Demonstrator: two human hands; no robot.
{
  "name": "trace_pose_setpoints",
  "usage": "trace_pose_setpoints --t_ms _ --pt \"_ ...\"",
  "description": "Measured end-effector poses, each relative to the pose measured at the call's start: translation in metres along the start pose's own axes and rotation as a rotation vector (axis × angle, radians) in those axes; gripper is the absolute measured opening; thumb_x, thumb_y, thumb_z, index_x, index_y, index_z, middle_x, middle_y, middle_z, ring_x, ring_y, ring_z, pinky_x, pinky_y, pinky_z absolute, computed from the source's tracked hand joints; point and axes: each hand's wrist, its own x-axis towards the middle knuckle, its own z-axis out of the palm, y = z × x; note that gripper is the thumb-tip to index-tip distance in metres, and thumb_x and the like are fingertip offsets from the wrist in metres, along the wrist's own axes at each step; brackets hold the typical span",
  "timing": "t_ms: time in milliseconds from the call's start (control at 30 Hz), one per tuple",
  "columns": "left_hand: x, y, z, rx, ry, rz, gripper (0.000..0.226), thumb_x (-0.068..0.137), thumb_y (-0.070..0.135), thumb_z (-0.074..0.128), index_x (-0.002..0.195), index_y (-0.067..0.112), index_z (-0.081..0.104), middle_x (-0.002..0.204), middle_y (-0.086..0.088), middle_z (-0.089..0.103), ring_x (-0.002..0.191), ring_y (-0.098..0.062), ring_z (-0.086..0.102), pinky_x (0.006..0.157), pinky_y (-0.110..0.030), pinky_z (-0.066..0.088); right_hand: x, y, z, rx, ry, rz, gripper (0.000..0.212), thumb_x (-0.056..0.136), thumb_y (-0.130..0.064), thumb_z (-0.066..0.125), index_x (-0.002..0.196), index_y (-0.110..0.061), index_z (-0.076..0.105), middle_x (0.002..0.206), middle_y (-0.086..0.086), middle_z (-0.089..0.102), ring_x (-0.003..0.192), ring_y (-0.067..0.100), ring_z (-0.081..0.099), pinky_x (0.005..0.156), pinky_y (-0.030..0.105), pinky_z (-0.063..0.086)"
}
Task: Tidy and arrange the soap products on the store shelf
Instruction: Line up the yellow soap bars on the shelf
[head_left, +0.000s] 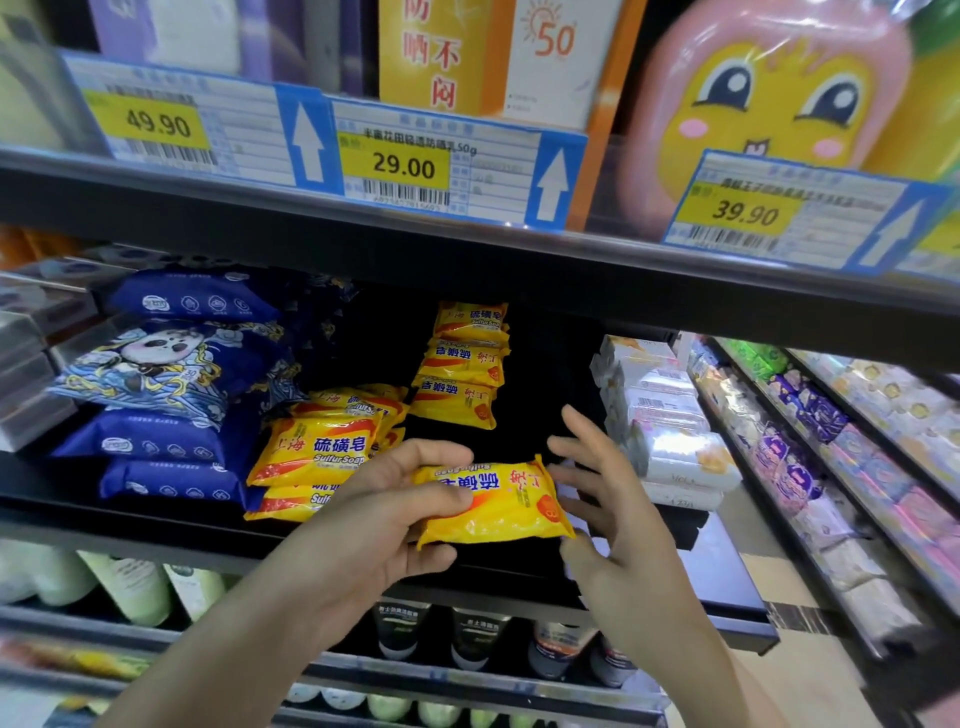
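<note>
One yellow soap packet (493, 501), glossy crinkled film, flat pillow shape, printed upside down to me with blue Chinese characters and "Sulfur Soap"; held just in front of the black shelf (727, 582). My left hand (384, 525) grips its left end, thumb on top, fingers curled beneath. My right hand (613, 514) is spread, fingers straight, thumb touching the packet's lower right corner.

Front-left stack of yellow packets (317, 457): same wrapper, reading "Sulfur Soap" right way up, lying flat on the shelf. Rear stack of yellow packets (467, 364): three stacked, the upper one upright, the lower two inverted.

Blue pouches (171, 395), soft plastic, piled at left; one carries a panda drawing.

White wrapped bars (670, 431), piled at right, print too small to read.

Price tags on the shelf edge above: 49.90 tag (158, 124), 29.00 tag (410, 166), 39.90 tag (745, 212), each yellow with a barcode and a white arrow on blue.

Orange box (441, 52) above, marked "50".
</note>
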Motion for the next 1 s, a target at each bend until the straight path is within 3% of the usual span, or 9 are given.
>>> trace_pose_setpoints --t_ms 100,200,300,400,500,600,767,833,1000 --pt "-0.002 0.001 -0.001 0.040 -0.019 0.058 0.037 0.070 0.020 0.083 0.105 0.032 0.078 0.077 0.013 0.073 0.070 -0.005 0.070 0.059 -0.024 0.056 0.003 -0.001 -0.002 0.101 0.073 0.089 0.090 0.088 0.029 0.040 0.141 -0.043 0.050 0.123 -0.024 0.062 0.107 0.012 0.066 0.086 0.030 0.055" --pt "0.000 -0.001 -0.003 0.096 -0.018 0.097 0.032 0.083 0.012 0.080 0.106 0.035 0.076 0.072 0.017 0.070 0.067 -0.006 0.070 0.061 -0.024 0.057 0.008 -0.007 -0.005 0.271 0.130 0.200 0.072 0.094 0.021 0.043 0.133 -0.036 0.061 0.120 -0.010 0.068 0.088 0.016 0.070 0.072 0.035 0.061" --pt "-0.001 -0.003 -0.003 0.150 -0.006 0.135 0.033 0.089 0.008 0.077 0.107 0.035 0.075 0.077 0.018 0.070 0.068 -0.004 0.069 0.063 -0.023 0.056 0.009 -0.016 -0.005 0.387 0.082 0.299 0.040 0.095 -0.022 0.071 0.130 -0.040 0.065 0.117 -0.005 0.072 0.084 0.021 0.071 0.065 0.037 0.061" --pt "-0.002 -0.004 -0.002 0.200 0.000 0.169 0.034 0.091 0.007 0.077 0.109 0.035 0.074 0.094 0.011 0.074 0.076 -0.007 0.070 0.064 -0.025 0.056 0.006 -0.017 -0.005 0.282 -0.058 0.328 0.061 0.077 -0.051 0.076 0.135 -0.052 0.055 0.125 -0.015 0.067 0.092 0.017 0.073 0.076 0.041 0.063" --pt "-0.003 -0.005 -0.002 0.242 0.018 0.199 0.033 0.091 0.007 0.076 0.109 0.034 0.073 0.099 0.011 0.074 0.077 -0.006 0.070 0.066 -0.025 0.056 0.002 -0.016 -0.002 -0.049 -0.045 0.084 0.083 0.076 -0.047 0.080 0.146 -0.059 0.037 0.148 -0.026 0.043 0.132 0.001 0.051 0.105 0.029 0.048" --pt "-0.005 -0.006 -0.003 0.273 0.047 0.221 0.033 0.091 0.007 0.076 0.108 0.035 0.073 0.097 0.014 0.074 0.075 -0.007 0.071 0.066 -0.023 0.056 0.004 -0.018 0.001 -0.342 -0.057 -0.196 0.087 0.077 -0.038 0.081 0.151 -0.051 0.036 0.162 -0.022 0.021 0.153 0.007 0.021 0.111 0.025 0.029" --pt "-0.007 -0.006 -0.005 0.299 0.056 0.272 0.036 0.092 0.005 0.075 0.106 0.038 0.073 0.092 0.021 0.071 0.064 0.001 0.065 0.064 -0.021 0.056 0.018 -0.023 0.014 -0.606 -0.158 -0.384 0.055 0.081 -0.037 0.075 0.132 -0.043 0.053 0.149 -0.028 0.039 0.144 0.010 0.031 0.111 0.039 0.039" --pt "-0.010 -0.004 -0.007 0.291 0.066 0.285 0.041 0.091 0.003 0.075 0.108 0.040 0.072 0.089 0.019 0.072 0.069 -0.002 0.068 0.063 -0.022 0.056 0.024 -0.025 0.021 -0.632 -0.154 -0.424 0.050 0.083 -0.034 0.076 0.128 -0.040 0.056 0.140 -0.027 0.048 0.137 0.010 0.038 0.104 0.042 0.044" --pt "-0.016 0.000 -0.019 0.192 0.170 0.329 0.057 0.089 0.004 0.077 0.126 0.045 0.063 0.110 0.008 0.075 0.088 -0.014 0.076 0.061 -0.028 0.059 0.038 -0.028 0.034 -0.532 -0.150 -0.429 0.046 0.083 -0.031 0.078 0.124 -0.039 0.060 0.128 -0.029 0.055 0.126 0.009 0.046 0.099 0.035 0.045"
